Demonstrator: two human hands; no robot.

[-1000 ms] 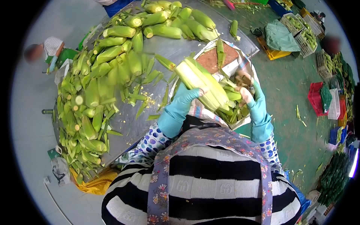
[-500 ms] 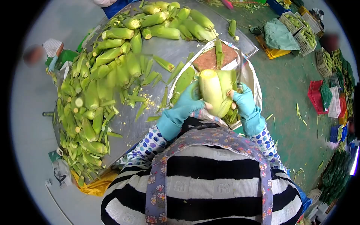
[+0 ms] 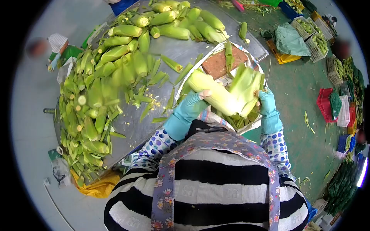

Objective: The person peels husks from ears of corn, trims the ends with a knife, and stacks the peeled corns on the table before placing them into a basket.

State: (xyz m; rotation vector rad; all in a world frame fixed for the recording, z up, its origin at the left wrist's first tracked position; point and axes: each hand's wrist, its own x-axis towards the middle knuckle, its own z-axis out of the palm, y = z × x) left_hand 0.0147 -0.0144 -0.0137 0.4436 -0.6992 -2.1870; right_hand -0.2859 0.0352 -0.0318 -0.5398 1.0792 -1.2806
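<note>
My left hand (image 3: pixel 194 103), in a teal glove with bare fingertips, is closed around a pale green ear of corn (image 3: pixel 212 92). The ear tilts, its cut end up to the left. Gripped in my gloved right hand (image 3: pixel 266 103) is a broad sheet of corn husk (image 3: pixel 246 88), spread out to the right of the ear and joining it near its lower end. A thin blade-like strip (image 3: pixel 268 74) sticks up from the right hand; its lower part is hidden. Beneath both hands lies an open white sack (image 3: pixel 257 125) with loose husks (image 3: pixel 241 120) in it.
Many unpeeled ears (image 3: pixel 125 63) are heaped along the left and far side of the metal table (image 3: pixel 133 133). A reddish-brown block (image 3: pixel 216 65) sits at the sack's far side. Crates (image 3: pixel 327 102) stand on the green floor to the right. Another person (image 3: pixel 58 50) is at the far left.
The ear has tipped from upright to leaning left. My right hand has moved right, drawing the husk away from the ear into a wide sheet.
</note>
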